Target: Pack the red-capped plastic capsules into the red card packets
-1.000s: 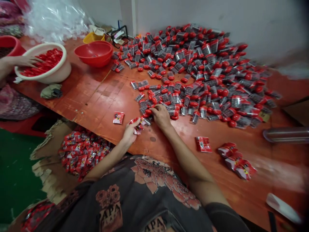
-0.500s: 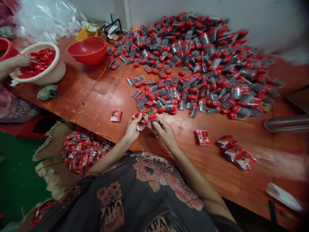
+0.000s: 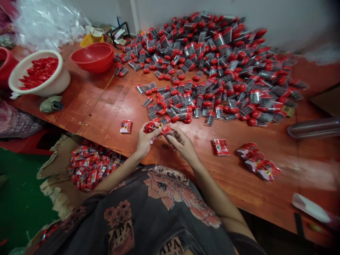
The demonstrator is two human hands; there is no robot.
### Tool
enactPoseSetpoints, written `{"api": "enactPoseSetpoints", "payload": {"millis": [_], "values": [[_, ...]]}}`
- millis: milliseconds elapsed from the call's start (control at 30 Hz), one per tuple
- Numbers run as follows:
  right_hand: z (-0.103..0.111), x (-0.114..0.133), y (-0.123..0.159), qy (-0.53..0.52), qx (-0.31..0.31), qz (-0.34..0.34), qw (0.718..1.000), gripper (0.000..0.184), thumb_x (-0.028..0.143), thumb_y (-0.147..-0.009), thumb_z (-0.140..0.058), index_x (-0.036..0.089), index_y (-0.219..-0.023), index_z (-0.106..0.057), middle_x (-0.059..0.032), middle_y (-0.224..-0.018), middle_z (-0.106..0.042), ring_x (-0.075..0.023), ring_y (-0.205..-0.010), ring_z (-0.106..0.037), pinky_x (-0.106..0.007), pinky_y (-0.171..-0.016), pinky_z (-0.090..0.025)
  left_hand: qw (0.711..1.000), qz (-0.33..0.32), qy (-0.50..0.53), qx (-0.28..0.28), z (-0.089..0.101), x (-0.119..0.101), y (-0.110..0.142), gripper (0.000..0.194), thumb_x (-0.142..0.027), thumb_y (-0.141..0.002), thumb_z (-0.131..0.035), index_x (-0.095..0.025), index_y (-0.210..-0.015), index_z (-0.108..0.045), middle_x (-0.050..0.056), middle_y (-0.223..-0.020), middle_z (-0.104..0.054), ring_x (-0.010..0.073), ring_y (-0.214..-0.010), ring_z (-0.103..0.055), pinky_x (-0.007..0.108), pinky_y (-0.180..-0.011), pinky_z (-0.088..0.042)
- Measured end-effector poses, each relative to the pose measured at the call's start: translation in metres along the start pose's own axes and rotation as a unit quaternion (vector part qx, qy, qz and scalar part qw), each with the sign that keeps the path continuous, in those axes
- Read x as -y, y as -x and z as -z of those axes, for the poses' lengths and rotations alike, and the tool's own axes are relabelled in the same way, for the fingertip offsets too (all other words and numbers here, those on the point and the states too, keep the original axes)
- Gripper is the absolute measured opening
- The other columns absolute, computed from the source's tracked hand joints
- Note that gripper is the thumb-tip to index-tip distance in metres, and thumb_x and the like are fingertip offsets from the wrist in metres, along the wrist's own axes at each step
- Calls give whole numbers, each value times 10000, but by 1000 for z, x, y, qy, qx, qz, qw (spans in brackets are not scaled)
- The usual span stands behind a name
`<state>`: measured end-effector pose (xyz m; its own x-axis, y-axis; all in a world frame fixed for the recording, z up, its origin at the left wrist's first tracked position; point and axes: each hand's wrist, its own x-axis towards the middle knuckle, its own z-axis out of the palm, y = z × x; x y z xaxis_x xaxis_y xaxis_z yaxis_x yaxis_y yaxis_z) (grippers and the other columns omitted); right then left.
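Over the front of the red table, my left hand [image 3: 144, 142] is closed on a red printed plastic sleeve [image 3: 153, 126]. My right hand [image 3: 183, 144] pinches a small red-capped clear container [image 3: 167, 131] with dark contents. The capped end meets the sleeve's opening; I cannot tell how far inside it is. A flat red packet [image 3: 125, 126] lies left of my hands, and a flat stack of red sleeves [image 3: 220, 147] lies to their right. Just beyond my fingers begins a large heap of similar red-capped containers [image 3: 202, 71].
A white bowl of red caps [image 3: 57, 79], a red bowl [image 3: 92, 58] and a crumpled cloth [image 3: 51, 103] stand at left. Below the edge sits a carton of red-wrapped pieces [image 3: 92, 166]. More red sleeves [image 3: 257, 161] and a clear tube [image 3: 313, 128] lie right.
The container in my right hand has come up against the sleeve in my left, which has turned. Another person's hand has left the white bowl. The view has shifted slightly.
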<state>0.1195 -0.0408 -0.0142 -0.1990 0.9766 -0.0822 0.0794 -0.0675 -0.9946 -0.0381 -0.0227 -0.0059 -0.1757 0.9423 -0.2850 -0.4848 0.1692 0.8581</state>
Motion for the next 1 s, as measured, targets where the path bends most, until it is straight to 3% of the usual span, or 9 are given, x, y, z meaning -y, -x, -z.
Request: {"api": "enactPoseSetpoints", "payload": {"millis": [200,400,567,733,867,1000], "values": [[2,6,11,-6,9,1,1000,322,390,-867,-613,259,-1162,-615,-15,-833,-656,-159,-708,-621,-301,-609,-517,999,-9,-33,16,-5,-8,6,431,-187,-501,-887,-190,-879,-681,-29,-760,-675,99,-657,-609,213,-649,-503],[-1,11,15,-23,-21,4,1000,347,355,-870,-611,266,-1204,-647,-43,-1025,-696,-181,-801,-653,-357,-696,-565,998,16,-25,58,-9,-13,11,489,-178,-520,-879,-209,-962,-672,-5,-827,-708,135,-717,-652,247,-691,-517],[-3,7,19,116,-56,110,986,436,289,-919,-549,353,-1350,-534,-68,-1166,-647,-252,-1037,-614,-466,-916,-519,998,36,-9,48,-13,-9,12,496,-222,-531,-883,-196,-972,-658,8,-853,-707,136,-716,-656,251,-675,-514],[-1,3,21,200,-67,149,966,485,236,-923,-536,383,-1383,-487,-74,-1158,-639,-275,-1051,-601,-487,-923,-509,999,21,-31,32,-10,2,10,377,-285,-553,-880,-179,-801,-617,-46,-655,-620,48,-457,-482,187,-429,-370],[0,4,22,153,-61,135,977,439,273,-928,-543,368,-1357,-524,-69,-1163,-643,-262,-1063,-609,-466,-906,-518,996,21,-71,43,-8,0,8,338,-309,-558,-876,-164,-723,-619,-48,-598,-595,34,-409,-405,189,-375,-280],[3,4,21,37,-23,49,998,465,328,-899,-583,345,-1360,-529,-47,-1072,-674,-222,-923,-651,-425,-821,-556,995,13,-92,43,-9,-8,7,338,-262,-503,-896,-160,-720,-658,-42,-602,-611,35,-421,-414,185,-384,-283]]}}
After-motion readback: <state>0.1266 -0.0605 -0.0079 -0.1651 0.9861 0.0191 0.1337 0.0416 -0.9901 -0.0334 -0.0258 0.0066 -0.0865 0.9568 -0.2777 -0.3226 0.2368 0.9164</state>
